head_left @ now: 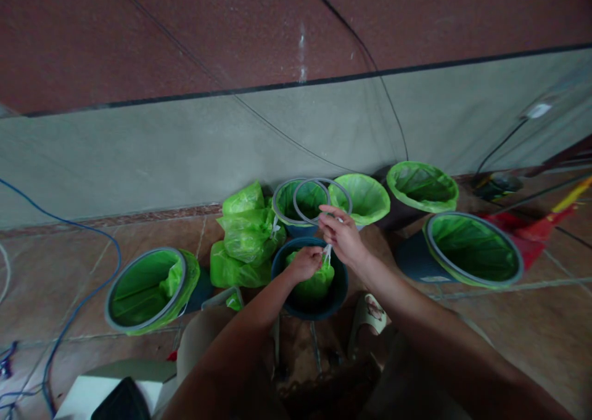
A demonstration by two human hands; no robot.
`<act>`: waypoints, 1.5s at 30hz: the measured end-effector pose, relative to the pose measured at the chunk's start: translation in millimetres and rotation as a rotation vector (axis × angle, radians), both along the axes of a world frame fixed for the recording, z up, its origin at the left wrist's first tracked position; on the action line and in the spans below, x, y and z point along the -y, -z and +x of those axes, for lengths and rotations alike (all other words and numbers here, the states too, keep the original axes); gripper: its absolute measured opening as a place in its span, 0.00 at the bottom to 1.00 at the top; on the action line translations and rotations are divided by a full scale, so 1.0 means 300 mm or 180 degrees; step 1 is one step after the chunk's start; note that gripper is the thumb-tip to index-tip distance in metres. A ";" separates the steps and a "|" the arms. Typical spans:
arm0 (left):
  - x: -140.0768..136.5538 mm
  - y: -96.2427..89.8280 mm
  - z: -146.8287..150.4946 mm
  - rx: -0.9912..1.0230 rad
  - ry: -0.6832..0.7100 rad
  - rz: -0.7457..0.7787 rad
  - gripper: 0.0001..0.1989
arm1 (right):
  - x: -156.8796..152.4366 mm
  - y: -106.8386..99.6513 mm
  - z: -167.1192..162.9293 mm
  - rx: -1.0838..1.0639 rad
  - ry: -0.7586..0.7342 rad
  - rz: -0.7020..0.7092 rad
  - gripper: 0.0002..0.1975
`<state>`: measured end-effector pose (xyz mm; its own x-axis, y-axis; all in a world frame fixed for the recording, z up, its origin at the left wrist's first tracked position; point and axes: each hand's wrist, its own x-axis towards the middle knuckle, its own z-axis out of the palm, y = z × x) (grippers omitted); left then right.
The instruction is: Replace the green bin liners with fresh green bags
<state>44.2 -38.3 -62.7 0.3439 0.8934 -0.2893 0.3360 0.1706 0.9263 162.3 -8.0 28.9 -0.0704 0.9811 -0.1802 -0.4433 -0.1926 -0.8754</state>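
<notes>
A green trash bag [315, 286] sits gathered inside the dark blue bin [341, 290] between my feet. Its white drawstring [328, 253] rises from the bunched neck. My left hand [305, 264] pinches the string close to the bag's neck. Just above and to the right, my right hand [341, 234] has its fingers curled round the upper part of the same string. Behind my hands, a loose grey ring [346, 193] lies across the rim of another lined bin [276, 206].
Tied green bags [245, 241] are piled left of the bin. Green-lined bins stand around: a tilted one at left [184, 284], a tilted one at right [411, 258], two by the wall. A blue cable [76, 309] crosses the floor; a white box [83, 395] is at lower left.
</notes>
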 end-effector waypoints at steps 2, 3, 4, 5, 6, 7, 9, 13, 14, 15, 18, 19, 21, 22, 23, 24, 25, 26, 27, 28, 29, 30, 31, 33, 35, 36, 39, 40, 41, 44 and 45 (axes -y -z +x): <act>0.007 -0.014 0.018 -0.0005 0.0354 0.0068 0.10 | -0.009 -0.008 -0.015 0.0001 -0.0071 0.0046 0.18; 0.011 -0.022 0.027 0.0006 0.0535 0.0115 0.10 | -0.017 -0.009 -0.017 -0.0010 -0.0093 0.0044 0.17; 0.016 -0.030 0.034 0.0028 0.0692 0.0161 0.10 | -0.028 -0.008 -0.016 -0.0029 -0.0106 0.0023 0.16; 0.020 -0.037 0.040 0.0051 0.0787 0.0191 0.10 | -0.039 -0.004 -0.012 -0.0050 -0.0125 -0.0017 0.17; 0.022 -0.043 0.043 0.0055 0.0789 0.0198 0.11 | -0.050 0.003 -0.006 -0.0057 -0.0146 -0.0077 0.17; 0.023 -0.046 0.043 0.0029 0.0707 0.0191 0.12 | -0.060 0.015 0.003 -0.0023 -0.0176 -0.0158 0.18; 0.020 -0.047 0.036 -0.0075 0.0386 0.0130 0.14 | -0.069 0.049 0.025 0.0297 -0.0290 -0.0340 0.19; -0.005 -0.038 0.009 -0.0040 -0.0293 -0.0184 0.13 | -0.048 0.135 0.080 0.2130 -0.0927 -0.0065 0.22; -0.012 -0.038 0.003 0.0036 -0.0470 -0.0290 0.13 | -0.037 0.148 0.092 0.2655 -0.1123 0.0184 0.21; -0.019 -0.038 -0.002 0.0121 -0.0647 -0.0383 0.13 | -0.025 0.156 0.103 0.3138 -0.1282 0.0425 0.19; -0.034 -0.046 -0.012 0.0328 -0.0970 -0.0522 0.12 | 0.006 0.146 0.127 0.4041 -0.1579 0.0840 0.13; -0.037 -0.048 -0.015 0.0358 -0.1016 -0.0517 0.12 | 0.013 0.138 0.133 0.4111 -0.1670 0.0866 0.13; -0.042 -0.052 -0.021 0.0381 -0.1070 -0.0477 0.10 | 0.020 0.125 0.147 0.3937 -0.1932 0.0833 0.14; -0.044 -0.052 -0.026 0.0414 -0.1070 -0.0448 0.09 | 0.021 0.124 0.155 0.3767 -0.2083 0.0780 0.15; -0.047 -0.053 -0.032 0.0437 -0.1033 -0.0397 0.08 | 0.019 0.128 0.165 0.3584 -0.2241 0.0702 0.15; -0.050 -0.055 -0.039 0.0414 -0.0945 -0.0318 0.06 | 0.016 0.135 0.176 0.3405 -0.2404 0.0626 0.14; -0.053 -0.059 -0.047 0.0321 -0.0797 -0.0196 0.06 | 0.011 0.144 0.186 0.3242 -0.2515 0.0564 0.13; -0.055 -0.065 -0.055 0.0149 -0.0604 -0.0023 0.05 | 0.005 0.154 0.194 0.3105 -0.2529 0.0531 0.12; -0.056 -0.073 -0.062 -0.0085 -0.0380 0.0196 0.05 | -0.002 0.163 0.199 0.3002 -0.2432 0.0545 0.11; -0.056 -0.083 -0.068 -0.0349 -0.0143 0.0443 0.05 | -0.009 0.169 0.201 0.2901 -0.2236 0.0609 0.09; -0.054 -0.096 -0.071 -0.0597 0.0089 0.0704 0.06 | -0.015 0.173 0.199 0.2783 -0.2005 0.0704 0.08; -0.051 -0.110 -0.072 -0.0800 0.0296 0.0966 0.06 | -0.020 0.175 0.193 0.2632 -0.1799 0.0804 0.06; -0.048 -0.124 -0.071 -0.0953 0.0473 0.1219 0.07 | -0.024 0.175 0.183 0.2467 -0.1679 0.0882 0.06; -0.041 -0.149 -0.066 -0.1174 0.0707 0.1676 0.10 | -0.026 0.174 0.161 0.2215 -0.1684 0.0952 0.08; -0.036 -0.164 -0.061 -0.1383 0.0776 0.2068 0.10 | -0.020 0.175 0.143 0.2209 -0.1830 0.0874 0.09; -0.034 -0.167 -0.059 -0.1495 0.0784 0.2236 0.10 | -0.016 0.176 0.138 0.2231 -0.1890 0.0798 0.08; -0.025 -0.162 -0.058 -0.1780 0.0754 0.2641 0.11 | -0.004 0.180 0.136 0.2143 -0.1966 0.0532 0.08; -0.021 -0.158 -0.059 -0.1821 0.0717 0.2744 0.11 | -0.001 0.182 0.138 0.2049 -0.1954 0.0457 0.08; -0.016 -0.154 -0.060 -0.1833 0.0652 0.2828 0.11 | 0.001 0.183 0.139 0.1930 -0.1947 0.0386 0.08; -0.004 -0.140 -0.063 -0.1763 0.0339 0.2905 0.12 | 0.005 0.187 0.141 0.1517 -0.2005 0.0116 0.10; -0.002 -0.136 -0.064 -0.1704 0.0233 0.2856 0.12 | 0.005 0.189 0.140 0.1418 -0.1975 0.0016 0.10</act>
